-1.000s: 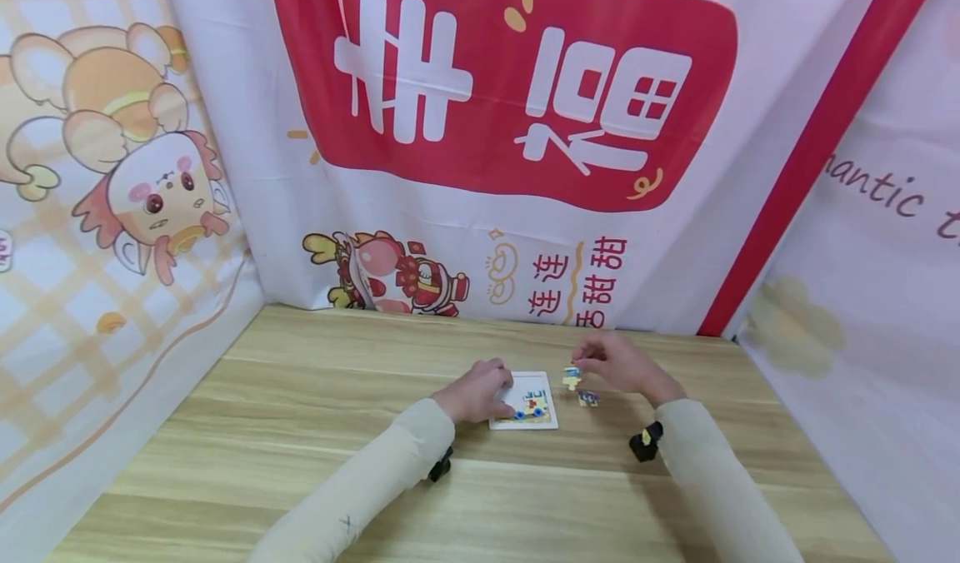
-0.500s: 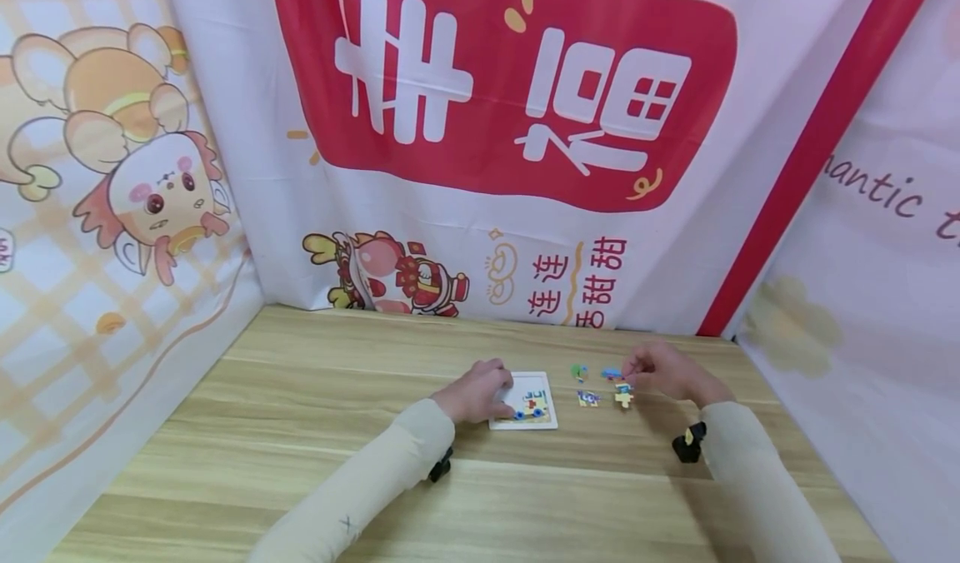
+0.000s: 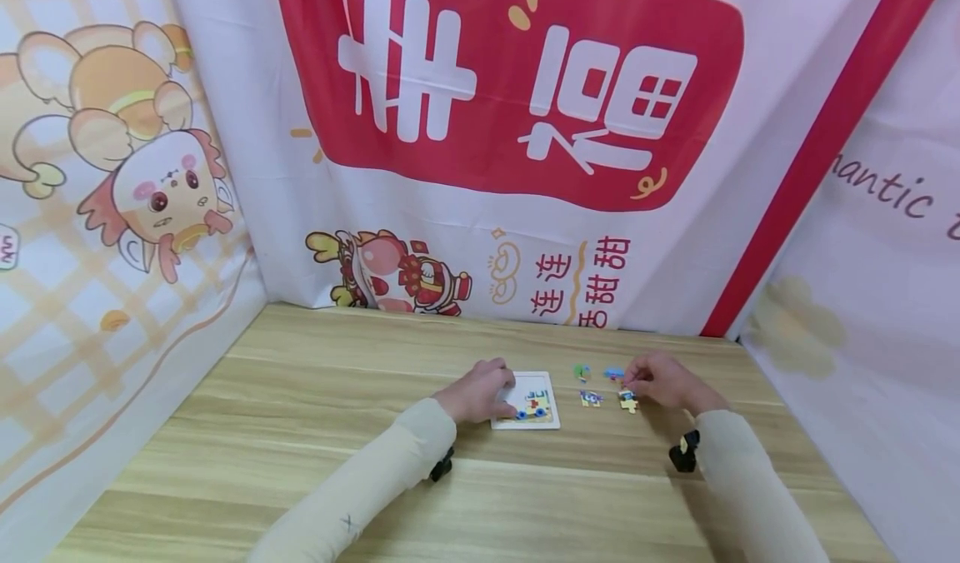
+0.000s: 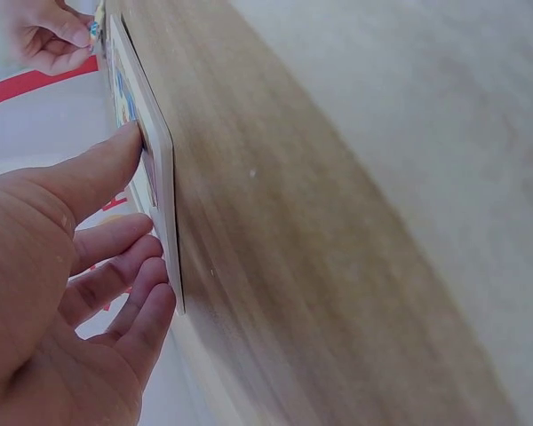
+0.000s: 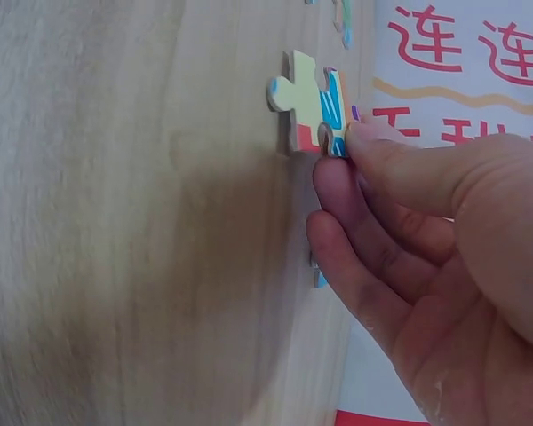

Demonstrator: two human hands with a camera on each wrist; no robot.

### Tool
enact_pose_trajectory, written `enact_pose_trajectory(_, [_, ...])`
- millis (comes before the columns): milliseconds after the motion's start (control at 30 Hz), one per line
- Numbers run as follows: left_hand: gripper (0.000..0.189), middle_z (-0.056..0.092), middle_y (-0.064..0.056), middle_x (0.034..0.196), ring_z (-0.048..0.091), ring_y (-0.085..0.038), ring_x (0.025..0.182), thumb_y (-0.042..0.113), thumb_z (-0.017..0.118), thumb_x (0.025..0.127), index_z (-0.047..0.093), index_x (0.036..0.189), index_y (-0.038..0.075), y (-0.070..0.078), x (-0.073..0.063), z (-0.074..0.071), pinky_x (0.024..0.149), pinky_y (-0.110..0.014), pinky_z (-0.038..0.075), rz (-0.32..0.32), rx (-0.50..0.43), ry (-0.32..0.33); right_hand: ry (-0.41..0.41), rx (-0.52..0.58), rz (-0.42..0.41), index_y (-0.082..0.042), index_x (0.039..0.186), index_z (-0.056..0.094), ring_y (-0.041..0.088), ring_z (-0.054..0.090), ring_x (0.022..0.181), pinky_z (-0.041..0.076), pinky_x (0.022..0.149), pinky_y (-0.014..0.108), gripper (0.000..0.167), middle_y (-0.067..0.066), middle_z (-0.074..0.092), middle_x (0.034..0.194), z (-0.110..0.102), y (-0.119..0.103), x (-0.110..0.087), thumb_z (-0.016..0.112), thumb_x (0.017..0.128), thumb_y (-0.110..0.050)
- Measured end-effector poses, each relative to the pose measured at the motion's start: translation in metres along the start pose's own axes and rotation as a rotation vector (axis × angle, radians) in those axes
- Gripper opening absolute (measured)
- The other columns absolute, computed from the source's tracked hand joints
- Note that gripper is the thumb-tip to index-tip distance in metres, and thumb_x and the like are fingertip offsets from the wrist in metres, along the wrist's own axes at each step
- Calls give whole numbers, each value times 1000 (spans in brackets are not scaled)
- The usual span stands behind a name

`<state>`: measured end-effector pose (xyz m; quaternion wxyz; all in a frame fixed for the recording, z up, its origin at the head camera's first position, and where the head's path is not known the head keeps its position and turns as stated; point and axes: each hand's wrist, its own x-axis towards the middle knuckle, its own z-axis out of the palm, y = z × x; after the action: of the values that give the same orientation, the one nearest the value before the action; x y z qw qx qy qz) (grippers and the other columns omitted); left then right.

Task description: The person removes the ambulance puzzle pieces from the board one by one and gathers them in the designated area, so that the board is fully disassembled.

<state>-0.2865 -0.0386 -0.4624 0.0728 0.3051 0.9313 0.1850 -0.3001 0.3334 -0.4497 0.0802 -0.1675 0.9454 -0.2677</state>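
Observation:
My left hand (image 3: 480, 390) rests on the left side of a small white-framed puzzle board (image 3: 553, 417). The thumb (image 4: 115, 164) presses on the board's face in the left wrist view, and the bent fingers touch it near the edge. A partial vehicle picture shows on the board. My right hand (image 3: 666, 380) pinches one end of a cream and blue jigsaw piece (image 5: 306, 93) between thumb and fingertips. This piece is at or just above the table; contact is unclear. Close by are a purple and yellow piece (image 3: 591, 399), a green piece (image 3: 582, 372) and a blue piece (image 3: 613, 374).
The wood-grain table (image 3: 337, 430) meets a printed cloth backdrop (image 3: 480, 246) at its far edge. Printed cloths also hang along the left and right sides. Black wrist cameras are strapped at both sleeves.
My right hand has carried the cream and blue piece to the right, then slightly lower. The green and blue pieces, hidden earlier by that hand, now show. My left hand stays on the board.

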Motion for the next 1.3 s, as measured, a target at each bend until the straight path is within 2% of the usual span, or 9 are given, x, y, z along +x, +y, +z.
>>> enact_pose_trajectory(300, [50,61,-6,129,56,-24,119,35,81,94,68,134,7,-1,1,1,111,-39,50,-1,-2,3,0,-12,93,-6,97,73,18,57,85,51,78,30,8,5,70,92,6,0,3,67,102,-7])
enact_pose_trajectory(533, [50,61,-5,130,55,-24,120,35,80,95,68,135,8,-2,1,2,111,-39,50,-13,-1,-1,4,-45,71,-7,94,72,16,56,82,49,74,27,7,4,69,89,9,2,8,69,101,-6])
enact_pose_trajectory(700, [50,61,-5,130,55,-23,120,36,80,95,68,135,8,-1,1,2,111,-38,50,-18,-2,-2,9,-56,72,-7,96,73,16,57,83,50,74,28,6,3,70,90,8,-7,9,70,101,-8])
enact_pose_trajectory(933, [50,61,-4,129,56,-23,121,35,80,95,68,135,8,0,1,1,112,-38,50,-14,1,1,-5,-101,-4,-12,96,74,12,62,86,56,81,33,4,-2,72,93,15,-36,21,74,99,-15])
enact_pose_trajectory(1133, [50,61,-4,129,56,-23,121,36,80,94,68,135,9,0,2,1,112,-38,50,-20,6,-6,-54,-115,-135,-7,105,75,13,69,91,61,86,38,10,2,76,99,28,-72,32,77,96,-12])
enact_pose_trajectory(1300, [50,61,-5,129,56,-24,121,36,79,95,68,135,9,2,2,-2,111,-39,51,-22,29,-18,-97,-127,-252,-2,110,77,13,70,90,62,84,34,17,8,78,101,40,-96,43,78,94,-8])
